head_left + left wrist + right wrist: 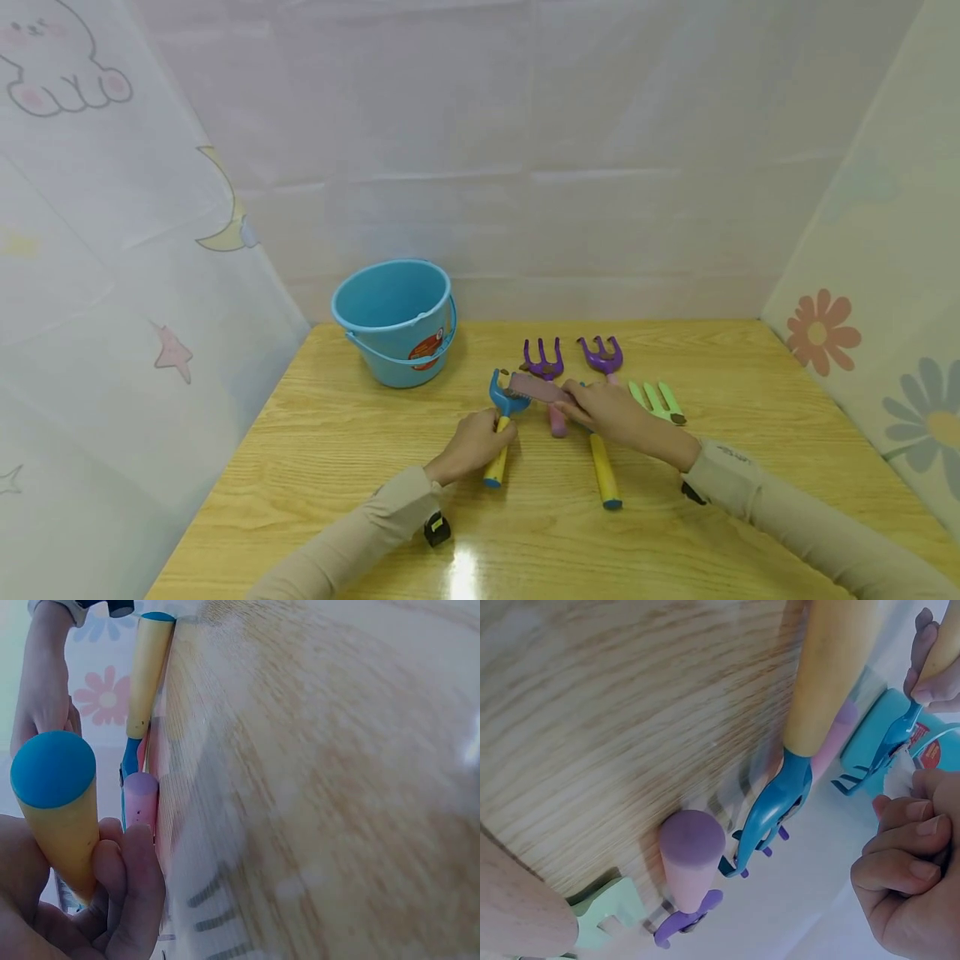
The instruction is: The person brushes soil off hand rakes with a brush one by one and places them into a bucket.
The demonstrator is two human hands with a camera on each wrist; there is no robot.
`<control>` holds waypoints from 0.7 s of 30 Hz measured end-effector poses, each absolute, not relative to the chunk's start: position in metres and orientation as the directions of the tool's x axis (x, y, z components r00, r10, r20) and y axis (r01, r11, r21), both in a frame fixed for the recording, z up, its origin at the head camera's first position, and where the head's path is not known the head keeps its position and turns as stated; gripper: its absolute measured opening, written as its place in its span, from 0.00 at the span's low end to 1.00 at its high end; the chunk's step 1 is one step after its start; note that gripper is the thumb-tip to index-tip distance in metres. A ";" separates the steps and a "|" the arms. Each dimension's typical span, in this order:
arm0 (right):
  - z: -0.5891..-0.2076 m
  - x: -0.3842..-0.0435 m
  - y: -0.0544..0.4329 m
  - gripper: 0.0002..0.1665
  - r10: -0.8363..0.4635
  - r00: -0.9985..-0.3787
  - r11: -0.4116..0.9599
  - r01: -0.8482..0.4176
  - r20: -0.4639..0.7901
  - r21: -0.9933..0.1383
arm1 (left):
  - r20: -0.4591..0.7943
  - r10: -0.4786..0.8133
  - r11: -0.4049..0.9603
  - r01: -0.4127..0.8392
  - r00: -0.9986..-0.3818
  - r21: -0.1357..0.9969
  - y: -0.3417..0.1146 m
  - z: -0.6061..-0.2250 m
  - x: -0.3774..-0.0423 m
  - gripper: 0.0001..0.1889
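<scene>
Left hand (474, 444) wrapped around the yellow handle of a blue toy rake (501, 417), fingers curled tight about the shaft, blue head lifted just right of the blue bucket (395, 321). Seen from the left wrist: the blue cap of that handle up close, fingertips (139, 862) folded round the yellow shaft.

Right hand (611, 412) to the right of the rake head, fingers bunched and pinching a pinkish-brown cloth (538, 388), the cloth laid against the blue tines. In the right wrist view, knuckles curled in a closed grip (904, 870) on something pale; the cloth itself hard to make out there.

On the wooden worktop (315, 467), right of the bucket: a purple rake with a pink handle (546, 367), prongs pointing toward the back wall, handle partly hidden under the cloth. Just right of it, a second purple rake head (602, 355), its handle hidden under the right hand. A yellow handle with a blue end cap (603, 471) running from under the right hand toward the near worktop edge. A pale green fork (656, 400) farther right, close beside the right wrist.

Bucket upright near the back left of the worktop, bail handle folded down, a red label on its side. Behind and to both sides, pale sheets printed with a moon, stars and flowers.
</scene>
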State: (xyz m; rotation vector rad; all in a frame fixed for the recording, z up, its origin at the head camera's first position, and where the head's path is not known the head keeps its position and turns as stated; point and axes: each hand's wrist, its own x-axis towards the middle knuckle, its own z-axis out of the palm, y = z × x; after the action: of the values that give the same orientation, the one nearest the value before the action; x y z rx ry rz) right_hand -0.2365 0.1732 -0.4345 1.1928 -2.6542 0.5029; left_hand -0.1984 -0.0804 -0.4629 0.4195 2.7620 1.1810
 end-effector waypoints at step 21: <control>-0.434 -0.236 0.173 0.10 -0.671 -0.657 0.639 -0.747 0.343 -0.183 | 0.007 0.287 0.649 0.200 -0.958 0.734 -0.081 -0.467 -0.200 0.13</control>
State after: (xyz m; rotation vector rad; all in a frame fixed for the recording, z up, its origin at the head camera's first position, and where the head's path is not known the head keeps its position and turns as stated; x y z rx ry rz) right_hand -0.2361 0.1730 -0.4336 1.1538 -2.6172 0.4559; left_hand -0.2002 -0.0812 -0.4675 0.4081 2.7512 1.2052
